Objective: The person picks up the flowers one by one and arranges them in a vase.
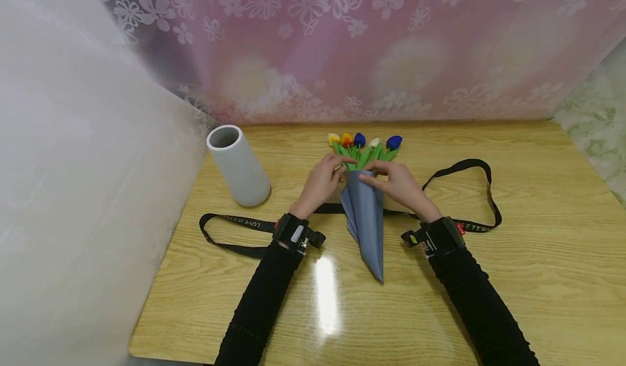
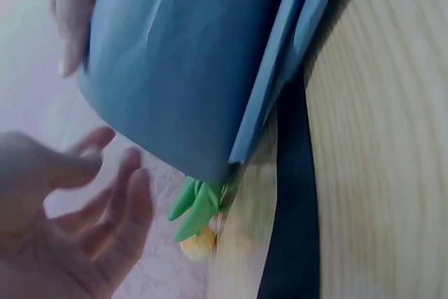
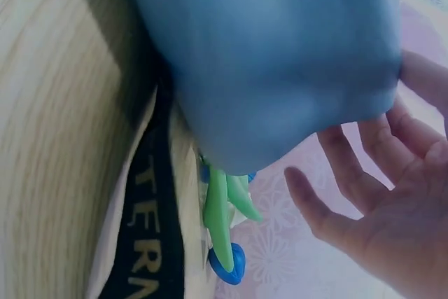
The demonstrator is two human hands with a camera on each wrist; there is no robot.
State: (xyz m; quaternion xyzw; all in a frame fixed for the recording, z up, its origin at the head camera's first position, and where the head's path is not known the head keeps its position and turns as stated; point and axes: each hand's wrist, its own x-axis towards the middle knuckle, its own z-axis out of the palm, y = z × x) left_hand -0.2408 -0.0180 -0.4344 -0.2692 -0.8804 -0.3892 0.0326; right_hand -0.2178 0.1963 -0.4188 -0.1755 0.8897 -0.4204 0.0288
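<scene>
A bunch of tulips [image 1: 359, 139] with yellow, orange, white and blue heads lies wrapped in a grey-blue paper cone [image 1: 369, 219] on the table. Only the heads and green leaves [image 1: 362, 158] show above the rim; the stems are hidden inside. My right hand [image 1: 398, 183] pinches the paper's upper rim, thumb outside and fingers behind the edge. Beside the rim on the other side, my left hand [image 1: 320, 182] has loosely bent fingers near the leaves. In the left wrist view these fingers [image 2: 129, 222] look apart from the paper. A black lettered ribbon [image 1: 489, 187] passes beneath the cone.
To the left stands a tall white vase [image 1: 242, 168]. The ribbon's looped ends spread over the wooden table [image 1: 538, 279] on both sides. A pink flowered curtain [image 1: 342, 56] hangs behind the table's far edge, and a white sheet [image 1: 88, 165] borders the left.
</scene>
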